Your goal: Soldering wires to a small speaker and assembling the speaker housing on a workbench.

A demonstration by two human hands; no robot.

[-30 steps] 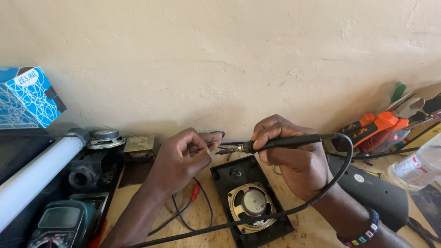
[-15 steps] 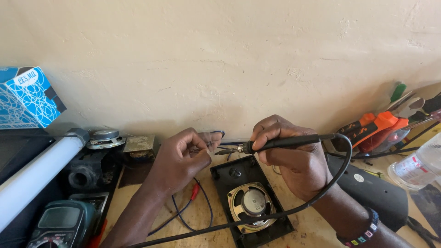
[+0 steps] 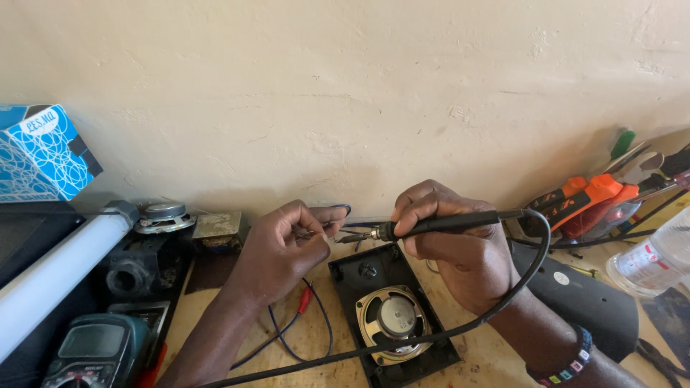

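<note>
One soldering iron point(image 3: 438, 225) lies level, tip pointing left.

Black soldering iron point(image 3: 438, 225) held level, tip pointing left and meeting the thin wire point(image 3: 316, 231), both raised above the black-framed speaker point(image 3: 392, 316).

Very little is changing across the three moments. The right hand point(image 3: 460, 248) is easing the black soldering iron point(image 3: 438, 225) a touch leftward, so its tip is now sitting just beside the thin wire point(image 3: 327, 231) pinched in the left hand point(image 3: 284, 251), where a second ago a slightly wider gap was showing. The left hand's fingers point(image 3: 316, 215) are curling a little closer toward the iron's tip.
</note>
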